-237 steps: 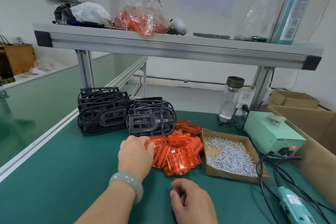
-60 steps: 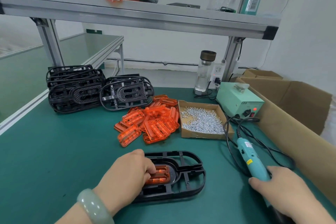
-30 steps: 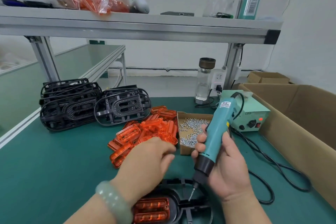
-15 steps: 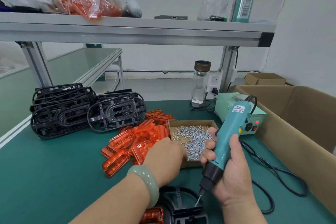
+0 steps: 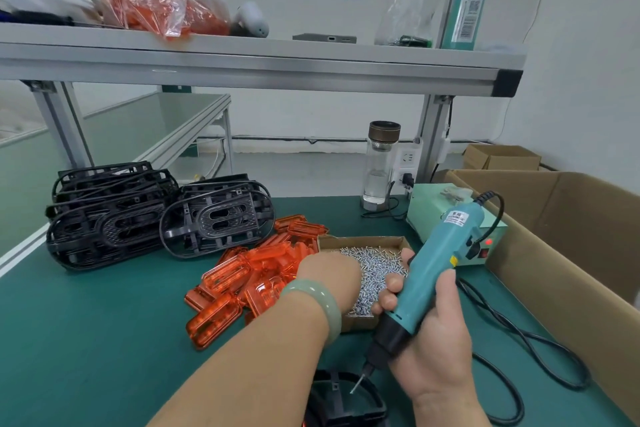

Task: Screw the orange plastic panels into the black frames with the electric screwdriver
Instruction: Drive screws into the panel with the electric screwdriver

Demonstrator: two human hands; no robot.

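From the head view, a shallow cardboard tray (image 5: 360, 240) sits on the green desk (image 5: 86, 333), filled with a loose heap of small silver screws (image 5: 379, 265). Up on the shelf (image 5: 277, 62), a clear plastic bag (image 5: 162, 7) holds more orange parts. A glass bottle (image 5: 379, 166) at the back of the desk has clear liquid in its lower part. A large cardboard box (image 5: 571, 236) stands open along the right edge, its inside hidden.

The left hand (image 5: 329, 274), with a pale green bracelet (image 5: 317, 302) on the wrist, reaches forward into the tray. Its fingertips are down among the screws and out of sight, so I cannot tell whether they pinch anything. The right hand (image 5: 436, 340) is wrapped around the electric screwdriver (image 5: 433, 267). The tool is tilted, cable end up and bit pointing down and left, just above a black frame (image 5: 343, 402) at the near edge of the desk.

The orange panels (image 5: 256, 274) lie piled just left of the tray. Behind them sit two stacks of black frames (image 5: 107, 218).
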